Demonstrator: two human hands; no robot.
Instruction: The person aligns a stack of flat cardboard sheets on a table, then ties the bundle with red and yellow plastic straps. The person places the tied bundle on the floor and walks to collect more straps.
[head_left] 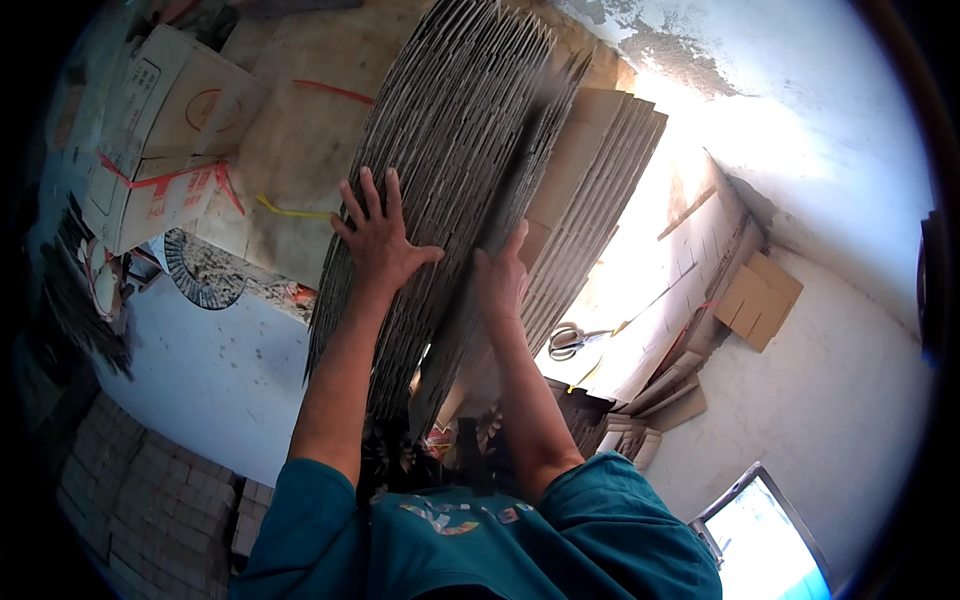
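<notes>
A tall stack of folded cardboard pieces stands in front of me, with its many grey-brown edges facing me. My left hand lies on these edges, its fingers spread wide and its thumb pointing right. Against the stack's right part rests my right hand, with its thumb and a stretched finger apart. Part of its fingers is hidden. A dark, blurred strip runs along the stack beside that hand. More tan cardboard pieces lean behind, on the right.
Black-handled scissors lie on a bright surface to the right. Boxes with red ties sit at the far left, near a yellow strap. Bundled blocks are stacked at lower left. A tan cardboard piece stands by the right wall.
</notes>
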